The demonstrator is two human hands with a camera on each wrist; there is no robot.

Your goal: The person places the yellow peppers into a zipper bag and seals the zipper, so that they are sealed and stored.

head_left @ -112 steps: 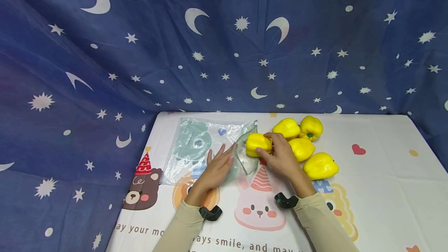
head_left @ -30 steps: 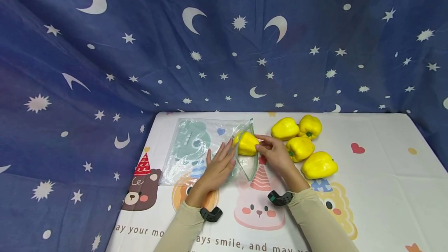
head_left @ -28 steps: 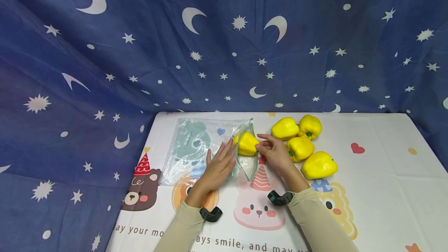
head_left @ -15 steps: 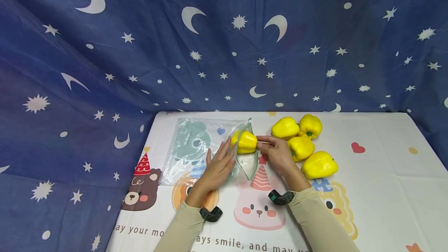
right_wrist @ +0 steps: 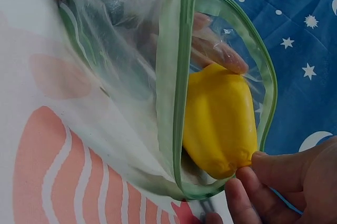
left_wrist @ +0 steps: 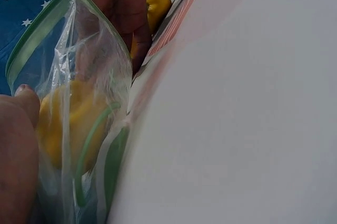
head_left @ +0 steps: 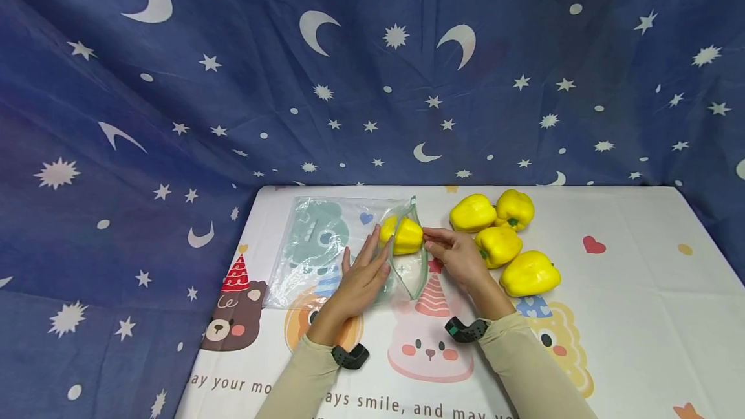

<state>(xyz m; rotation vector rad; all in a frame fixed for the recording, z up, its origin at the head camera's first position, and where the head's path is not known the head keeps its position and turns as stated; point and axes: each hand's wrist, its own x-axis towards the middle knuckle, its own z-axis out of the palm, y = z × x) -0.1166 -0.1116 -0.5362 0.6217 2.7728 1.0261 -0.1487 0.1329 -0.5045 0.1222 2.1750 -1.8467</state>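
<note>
A clear zip bag (head_left: 314,238) with a green-edged mouth lies on the table, its opening facing right. A yellow bell pepper (head_left: 407,238) sits in the mouth, partly behind the clear film. My left hand (head_left: 359,280) rests on the bag beside the mouth, fingers straight. In the right wrist view, some left fingers (right_wrist: 226,55) show through the film above the pepper. My right hand (head_left: 460,254) pinches the pepper's outer end between thumb and fingertips, right at the bag's rim. In the left wrist view the pepper (left_wrist: 76,124) shows blurred through the plastic.
Several more yellow bell peppers (head_left: 531,273) lie grouped right of my right hand. The table's white cloth (head_left: 640,302) is printed with cartoon animals. A blue curtain (head_left: 372,70) with moons and stars hangs behind the table and along its left side.
The pepper has gone from in front of the bag's mouth leftward into it, pushed by my right hand. My left hand has stayed nearly still on the bag.
</note>
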